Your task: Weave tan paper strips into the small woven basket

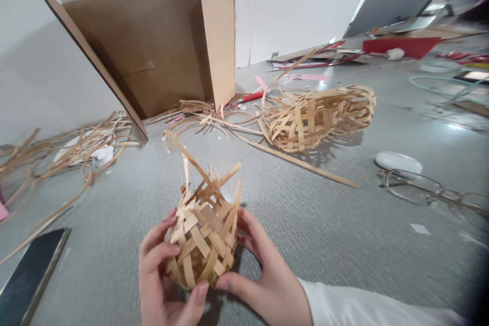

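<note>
Gray table (290,224), both hands' fingers (244,282) curled round basket (202,244)

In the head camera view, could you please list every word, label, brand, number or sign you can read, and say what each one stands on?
There is no text that I can read.
Cardboard box: no printing shows on its visible panels.
Phone-like dark slab: its face shows no lettering.
Papers at the back: too small and blurred to tell.
</note>
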A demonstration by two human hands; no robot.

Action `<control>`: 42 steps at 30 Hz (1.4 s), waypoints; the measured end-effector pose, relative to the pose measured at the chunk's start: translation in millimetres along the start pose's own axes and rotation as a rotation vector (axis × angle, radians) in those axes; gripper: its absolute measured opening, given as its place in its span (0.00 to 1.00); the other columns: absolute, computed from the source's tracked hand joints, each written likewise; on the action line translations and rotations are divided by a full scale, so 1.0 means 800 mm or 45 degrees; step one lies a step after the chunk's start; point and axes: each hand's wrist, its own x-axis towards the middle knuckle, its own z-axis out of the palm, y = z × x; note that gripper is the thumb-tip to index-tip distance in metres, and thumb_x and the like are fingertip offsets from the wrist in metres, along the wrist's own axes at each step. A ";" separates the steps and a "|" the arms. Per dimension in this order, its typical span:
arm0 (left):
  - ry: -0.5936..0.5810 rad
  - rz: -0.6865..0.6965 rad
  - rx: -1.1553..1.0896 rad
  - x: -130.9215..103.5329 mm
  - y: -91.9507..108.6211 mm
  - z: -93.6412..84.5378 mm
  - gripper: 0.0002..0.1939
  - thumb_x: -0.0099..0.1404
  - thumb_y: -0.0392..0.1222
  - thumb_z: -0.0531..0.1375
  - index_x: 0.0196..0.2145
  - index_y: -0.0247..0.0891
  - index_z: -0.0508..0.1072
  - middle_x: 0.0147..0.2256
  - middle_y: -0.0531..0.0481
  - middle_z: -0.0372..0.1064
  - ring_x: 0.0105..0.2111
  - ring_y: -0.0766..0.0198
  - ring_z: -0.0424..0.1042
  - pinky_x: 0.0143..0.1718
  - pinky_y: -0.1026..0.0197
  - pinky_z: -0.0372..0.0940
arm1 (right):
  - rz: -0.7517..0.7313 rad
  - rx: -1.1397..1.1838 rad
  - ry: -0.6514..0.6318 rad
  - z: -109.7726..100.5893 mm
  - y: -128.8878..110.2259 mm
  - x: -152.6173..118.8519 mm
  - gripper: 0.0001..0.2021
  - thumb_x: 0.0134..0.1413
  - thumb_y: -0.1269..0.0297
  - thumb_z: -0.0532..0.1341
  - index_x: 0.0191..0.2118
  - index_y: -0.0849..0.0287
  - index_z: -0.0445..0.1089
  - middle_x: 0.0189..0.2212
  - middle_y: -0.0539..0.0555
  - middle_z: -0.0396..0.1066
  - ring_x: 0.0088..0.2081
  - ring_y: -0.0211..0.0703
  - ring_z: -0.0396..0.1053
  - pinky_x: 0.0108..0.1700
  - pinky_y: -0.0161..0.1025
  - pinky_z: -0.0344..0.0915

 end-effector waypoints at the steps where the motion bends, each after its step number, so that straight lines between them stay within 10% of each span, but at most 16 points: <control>1: 0.004 -0.022 -0.042 -0.001 0.001 0.000 0.17 0.61 0.39 0.60 0.48 0.42 0.62 0.53 0.41 0.58 0.58 0.53 0.59 0.56 0.49 0.62 | 0.005 -0.016 0.002 0.000 -0.001 0.000 0.36 0.45 0.60 0.71 0.59 0.50 0.57 0.56 0.59 0.64 0.56 0.56 0.64 0.54 0.51 0.65; 15: -0.030 -0.214 -0.078 -0.005 0.001 -0.005 0.13 0.63 0.28 0.54 0.42 0.45 0.65 0.54 0.46 0.60 0.58 0.60 0.60 0.54 0.56 0.65 | 0.113 -0.047 0.022 0.000 -0.007 -0.002 0.30 0.42 0.59 0.72 0.50 0.55 0.61 0.50 0.61 0.69 0.52 0.57 0.67 0.52 0.52 0.66; 22: -0.039 -0.164 -0.061 -0.005 -0.001 -0.003 0.21 0.62 0.45 0.60 0.53 0.49 0.64 0.59 0.42 0.58 0.61 0.45 0.57 0.54 0.37 0.64 | 0.144 0.086 0.055 0.000 -0.009 0.002 0.34 0.44 0.54 0.71 0.56 0.53 0.58 0.55 0.62 0.65 0.57 0.57 0.64 0.53 0.52 0.67; 30: -0.062 -0.207 -0.008 -0.008 0.002 -0.007 0.18 0.65 0.44 0.56 0.52 0.59 0.65 0.59 0.49 0.58 0.60 0.43 0.59 0.52 0.31 0.66 | 0.020 0.037 0.006 -0.002 -0.004 0.000 0.34 0.47 0.58 0.70 0.58 0.53 0.56 0.55 0.62 0.66 0.56 0.57 0.65 0.54 0.52 0.67; 36: -0.106 0.149 0.208 0.001 0.000 -0.011 0.28 0.55 0.33 0.63 0.52 0.51 0.67 0.57 0.45 0.61 0.57 0.45 0.62 0.51 0.39 0.68 | -0.057 0.014 -0.093 -0.002 -0.010 0.005 0.32 0.48 0.72 0.64 0.59 0.52 0.55 0.58 0.60 0.64 0.59 0.55 0.63 0.58 0.52 0.64; 42: -0.099 0.417 0.339 -0.007 -0.003 -0.033 0.05 0.55 0.44 0.65 0.32 0.50 0.76 0.40 0.50 0.73 0.43 0.53 0.71 0.39 0.52 0.70 | 0.078 0.252 -0.219 -0.011 -0.016 0.003 0.37 0.51 0.76 0.56 0.66 0.49 0.46 0.62 0.57 0.59 0.63 0.47 0.56 0.63 0.52 0.55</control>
